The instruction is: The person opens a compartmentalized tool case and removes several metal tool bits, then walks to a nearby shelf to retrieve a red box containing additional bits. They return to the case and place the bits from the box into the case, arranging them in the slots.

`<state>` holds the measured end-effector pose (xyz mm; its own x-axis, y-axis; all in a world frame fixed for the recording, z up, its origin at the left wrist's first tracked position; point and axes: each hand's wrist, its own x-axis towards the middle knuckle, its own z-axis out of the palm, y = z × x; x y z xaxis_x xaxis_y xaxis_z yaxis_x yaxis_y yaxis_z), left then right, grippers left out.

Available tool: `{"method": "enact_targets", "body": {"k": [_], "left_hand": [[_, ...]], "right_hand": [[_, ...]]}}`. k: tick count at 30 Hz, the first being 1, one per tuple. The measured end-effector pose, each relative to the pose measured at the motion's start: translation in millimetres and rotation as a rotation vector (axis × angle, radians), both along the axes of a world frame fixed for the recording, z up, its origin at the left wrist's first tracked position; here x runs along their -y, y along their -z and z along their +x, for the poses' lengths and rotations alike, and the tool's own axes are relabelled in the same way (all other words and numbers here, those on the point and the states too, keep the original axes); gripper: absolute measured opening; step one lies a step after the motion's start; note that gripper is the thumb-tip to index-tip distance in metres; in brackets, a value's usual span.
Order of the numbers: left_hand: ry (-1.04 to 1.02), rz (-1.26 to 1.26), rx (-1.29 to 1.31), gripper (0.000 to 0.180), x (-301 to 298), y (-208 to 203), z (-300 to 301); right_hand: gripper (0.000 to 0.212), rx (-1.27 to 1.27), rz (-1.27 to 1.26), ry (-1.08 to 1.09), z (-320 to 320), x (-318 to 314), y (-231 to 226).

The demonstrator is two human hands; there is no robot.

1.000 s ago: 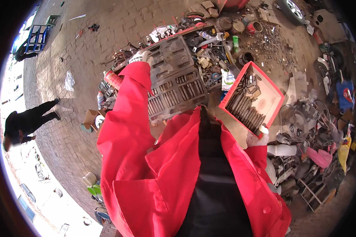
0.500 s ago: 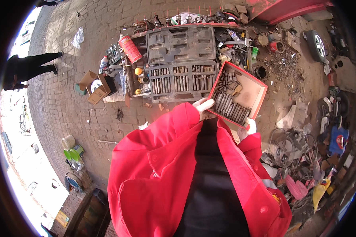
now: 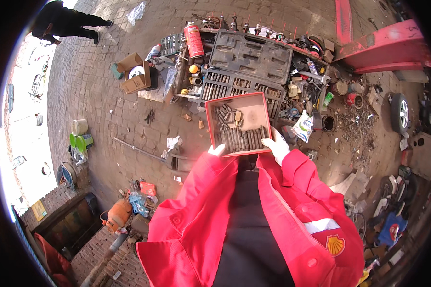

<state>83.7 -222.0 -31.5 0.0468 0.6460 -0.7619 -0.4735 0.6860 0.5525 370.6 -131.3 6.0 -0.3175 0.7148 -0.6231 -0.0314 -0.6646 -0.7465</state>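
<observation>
A shallow red cardboard box [image 3: 255, 114] with a pale inside is held in front of my chest. My left hand [image 3: 218, 150] grips its near left corner, and my right hand [image 3: 277, 145] grips the near right corner. Both hands look white-gloved; their undersides are hidden. Inside the box, long metal driver bits [image 3: 242, 140] stand in a row along the near side. Several shorter bits [image 3: 223, 115] and a brassy piece [image 3: 238, 117] lie loose at the far left. Beyond the box lies an opened dark tool case [image 3: 251, 55], its bit tray partly hidden by the box.
Around the case are a red spray can [image 3: 194, 41], an orange ball [image 3: 193, 69], a wrench [image 3: 315, 76] and a white pouch [image 3: 302, 126]. A cardboard carton [image 3: 134, 81] stands left, a wheel [image 3: 400, 113] far right. Another person [image 3: 72, 21] stands at upper left.
The red box has swung left and turned squarer to me, now covering part of the case's bit tray. Both hands still hold it. The view has shifted, showing more ground at lower left.
</observation>
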Motion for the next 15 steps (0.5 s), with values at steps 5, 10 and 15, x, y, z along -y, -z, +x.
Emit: {"method": "enact_targets", "body": {"k": [5, 10, 15], "left_hand": [[-0.363, -0.178, 0.114, 0.034, 44, -3, -45], [-0.569, 0.053, 0.262, 0.04, 60, -11, -80], [-0.673, -0.153, -0.006, 0.041, 57, 16, -130]], "right_hand": [[0.07, 0.503, 0.322, -0.681, -46, -31, -39], [0.034, 0.698, 0.892, -0.923, -91, -68, -169], [0.023, 0.503, 1.148, -1.247, -140, -69, -326]]}}
